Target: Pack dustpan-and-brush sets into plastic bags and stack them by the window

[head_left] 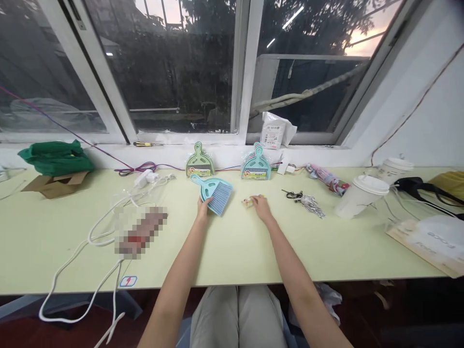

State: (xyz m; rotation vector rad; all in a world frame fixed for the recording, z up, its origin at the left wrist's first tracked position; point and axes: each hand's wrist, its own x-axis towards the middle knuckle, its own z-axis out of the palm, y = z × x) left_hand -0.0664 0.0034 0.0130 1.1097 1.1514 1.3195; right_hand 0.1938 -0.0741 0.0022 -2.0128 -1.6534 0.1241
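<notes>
My left hand (203,207) is closed on the edge of a light blue dustpan with a small brush (221,193) nested in it, tilted above the table with the bristles facing right. Over to the right, my right hand (261,209) pinches a small yellow printed card (248,202) close to the tabletop. Behind them, against the wall, a wrapped green dustpan set (199,162) and a wrapped blue dustpan set (256,164) stand upright, each with a yellow label.
White cables (94,232) and a blurred-out item (141,234) lie left. A green cloth bundle (58,157) rests on a cardboard box (54,186). Keys (308,203), a folded umbrella (328,179), white cups (358,195) and a paper bag (431,239) are right. A screwdriver (145,144) lies on the sill.
</notes>
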